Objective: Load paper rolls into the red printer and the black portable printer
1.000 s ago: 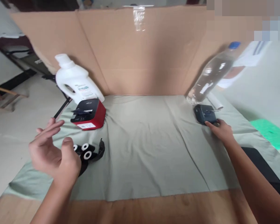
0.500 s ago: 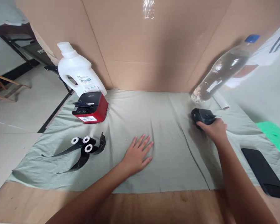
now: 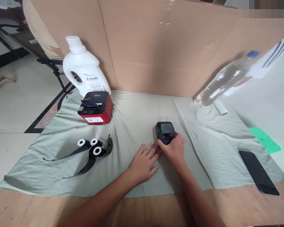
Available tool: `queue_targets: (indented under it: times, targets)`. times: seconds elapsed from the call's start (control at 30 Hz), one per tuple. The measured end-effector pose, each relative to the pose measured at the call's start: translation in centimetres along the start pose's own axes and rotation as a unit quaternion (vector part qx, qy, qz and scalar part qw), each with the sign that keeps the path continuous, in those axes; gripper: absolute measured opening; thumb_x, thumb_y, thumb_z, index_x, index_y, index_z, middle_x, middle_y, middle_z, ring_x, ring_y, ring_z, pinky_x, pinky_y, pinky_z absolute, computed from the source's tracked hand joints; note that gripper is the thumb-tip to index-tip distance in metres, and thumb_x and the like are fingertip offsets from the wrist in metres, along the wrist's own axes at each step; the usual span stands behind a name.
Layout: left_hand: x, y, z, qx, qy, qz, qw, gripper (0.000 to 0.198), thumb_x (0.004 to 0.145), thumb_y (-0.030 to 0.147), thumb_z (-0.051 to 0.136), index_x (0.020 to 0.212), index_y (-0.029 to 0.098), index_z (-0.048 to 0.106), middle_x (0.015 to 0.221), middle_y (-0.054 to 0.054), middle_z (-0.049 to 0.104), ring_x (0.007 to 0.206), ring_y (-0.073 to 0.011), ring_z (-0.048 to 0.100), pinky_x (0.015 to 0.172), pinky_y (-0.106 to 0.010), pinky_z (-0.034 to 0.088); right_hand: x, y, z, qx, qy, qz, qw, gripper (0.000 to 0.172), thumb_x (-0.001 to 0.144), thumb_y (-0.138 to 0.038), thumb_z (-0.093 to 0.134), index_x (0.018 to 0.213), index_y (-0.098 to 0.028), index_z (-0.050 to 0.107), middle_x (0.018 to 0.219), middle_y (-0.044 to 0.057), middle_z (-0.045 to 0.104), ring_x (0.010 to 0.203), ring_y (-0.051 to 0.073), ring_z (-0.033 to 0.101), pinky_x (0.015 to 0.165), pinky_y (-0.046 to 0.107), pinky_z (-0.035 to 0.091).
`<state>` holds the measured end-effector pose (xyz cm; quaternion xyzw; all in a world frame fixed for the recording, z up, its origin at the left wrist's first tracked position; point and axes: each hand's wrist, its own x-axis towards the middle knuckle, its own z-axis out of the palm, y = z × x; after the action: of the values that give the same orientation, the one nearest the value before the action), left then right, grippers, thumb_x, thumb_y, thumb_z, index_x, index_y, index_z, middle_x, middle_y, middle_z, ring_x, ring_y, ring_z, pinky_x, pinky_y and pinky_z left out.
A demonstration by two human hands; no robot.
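My right hand (image 3: 174,147) grips a small black portable printer (image 3: 165,130) from its near right side, thumb on the left and fingers along the right. A short dark strip of paper (image 3: 171,134) sticks out of the printer beside my fingers. Just to the left, my left hand (image 3: 143,162) lies flat on the grey-green cloth (image 3: 132,123) with its fingers spread, its fingertips close to the right thumb. Further left lie several rolls of black paper (image 3: 94,148) with white cores and loose tails. Behind them stands a red and black printer (image 3: 97,107) with a dark strip in its top.
A white detergent bottle (image 3: 87,69) stands behind the red printer against the cardboard wall (image 3: 151,47). At the right, a clear bottle with a blue cap (image 3: 224,80) leans beside a white roll (image 3: 220,107). A phone (image 3: 257,171) and a green mat (image 3: 265,140) lie at the right.
My right hand has carried the black portable printer from the right side to the middle, near my left hand. My left hand stays flat on the cloth. The camera view has shifted slightly.
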<state>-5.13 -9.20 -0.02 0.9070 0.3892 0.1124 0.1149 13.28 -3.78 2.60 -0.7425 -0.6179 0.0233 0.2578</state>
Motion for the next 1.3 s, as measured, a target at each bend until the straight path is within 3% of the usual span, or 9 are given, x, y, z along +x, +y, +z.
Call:
queue_targets:
  times: [0.33, 0.47, 0.6, 0.73, 0.83, 0.9, 1.0, 1.17, 1.3]
  targets:
    - [-0.1, 0.1, -0.1, -0.031, 0.006, -0.008, 0.999, 0.061, 0.101, 0.047, 0.045, 0.157, 0.024, 0.036, 0.168, -0.007, 0.030, 0.156, -0.0299, 0.024, 0.127, -0.055, 0.014, -0.9, -0.2, -0.3, -0.004, 0.003, 0.016, 1.000, 0.073, 0.070, -0.056, 0.074, 0.120, -0.008, 0.052, 0.114, 0.025, 0.058, 0.115, 0.043, 0.051, 0.101, 0.057, 0.041]
    - [0.1, 0.3, -0.4, -0.052, 0.019, -0.045, 0.997, 0.040, 0.099, 0.033, 0.047, 0.134, 0.016, 0.056, 0.164, -0.013, 0.037, 0.155, -0.0250, 0.030, 0.128, -0.050, 0.019, -1.4, -0.6, -0.1, -0.009, 0.009, 0.007, 1.000, 0.073, 0.071, -0.060, 0.073, 0.119, -0.009, 0.052, 0.114, 0.025, 0.060, 0.112, 0.042, 0.053, 0.099, 0.058, 0.042]
    - [0.2, 0.3, -0.6, -0.063, 0.027, -0.048, 0.997, 0.025, 0.095, 0.026, 0.049, 0.115, 0.017, 0.062, 0.160, -0.014, 0.043, 0.153, -0.0242, 0.033, 0.128, -0.050, 0.022, -2.1, -0.6, 0.2, 0.006, 0.023, 0.011, 1.000, 0.075, 0.075, -0.069, 0.068, 0.120, -0.010, 0.053, 0.114, 0.025, 0.060, 0.115, 0.044, 0.053, 0.097, 0.059, 0.042]
    - [0.2, 0.4, -0.9, -0.083, 0.029, -0.054, 0.995, 0.021, 0.092, 0.022, 0.049, 0.109, 0.018, 0.061, 0.163, -0.015, 0.039, 0.153, -0.0251, 0.034, 0.127, -0.051, 0.024, -2.1, 1.3, -0.2, 0.037, -0.012, 0.012, 0.999, 0.092, 0.071, -0.080, 0.066, 0.131, -0.012, 0.050, 0.122, 0.025, 0.059, 0.121, 0.046, 0.051, 0.100, 0.064, 0.040]
    - [0.2, 0.3, -1.8, -0.134, 0.041, -0.075, 0.987, 0.020, 0.090, 0.019, 0.049, 0.108, 0.019, 0.058, 0.164, -0.016, 0.036, 0.149, -0.0260, 0.040, 0.125, -0.051, 0.030, -1.0, 4.0, -0.9, 0.114, -0.062, -0.037, 0.991, 0.097, 0.075, -0.078, 0.063, 0.145, -0.014, 0.040, 0.138, 0.025, 0.053, 0.131, 0.045, 0.048, 0.108, 0.066, 0.036]
    - [0.7, -0.3, -2.5, -0.209, 0.063, -0.112, 0.969, 0.023, 0.091, 0.021, 0.050, 0.113, 0.021, 0.057, 0.156, -0.016, 0.049, 0.139, -0.0268, 0.052, 0.116, -0.049, 0.042, 0.3, 5.7, -1.3, 0.175, -0.122, -0.070, 0.974, 0.102, 0.079, -0.073, 0.062, 0.155, -0.015, 0.028, 0.149, 0.025, 0.046, 0.139, 0.042, 0.044, 0.114, 0.065, 0.032]
    - [2.7, -2.1, -3.5, -0.354, 0.099, -0.196, 0.909, 0.029, 0.091, 0.024, 0.051, 0.120, 0.022, 0.055, 0.124, -0.012, 0.069, 0.103, -0.0227, 0.069, 0.088, -0.038, 0.056, 2.3, 7.1, -1.4, 0.218, -0.222, -0.095, 0.946, 0.111, 0.079, -0.069, 0.067, 0.162, -0.016, 0.015, 0.160, 0.024, 0.036, 0.149, 0.040, 0.035, 0.120, 0.063, 0.027]
    - [8.1, -5.8, -3.8, -0.496, 0.079, -0.286, 0.816, 0.040, 0.086, 0.022, 0.054, 0.126, 0.020, 0.052, 0.080, 0.000, 0.064, 0.055, -0.0114, 0.053, 0.053, -0.024, 0.040, 3.2, 6.8, -0.7, 0.275, -0.228, -0.177, 0.917, 0.107, 0.086, -0.061, 0.063, 0.165, -0.019, 0.004, 0.170, 0.018, 0.019, 0.156, 0.034, 0.023, 0.125, 0.058, 0.023]
    - [10.1, -6.4, -2.7, -0.518, 0.073, -0.254, 0.813, 0.043, 0.083, 0.022, 0.059, 0.126, 0.021, 0.055, 0.065, 0.006, 0.053, 0.052, -0.0112, 0.046, 0.054, -0.024, 0.036, 2.4, 6.7, -0.2, 0.286, -0.204, -0.197, 0.915, 0.108, 0.087, -0.056, 0.065, 0.165, -0.020, -0.001, 0.172, 0.016, 0.010, 0.158, 0.033, 0.016, 0.126, 0.058, 0.021]
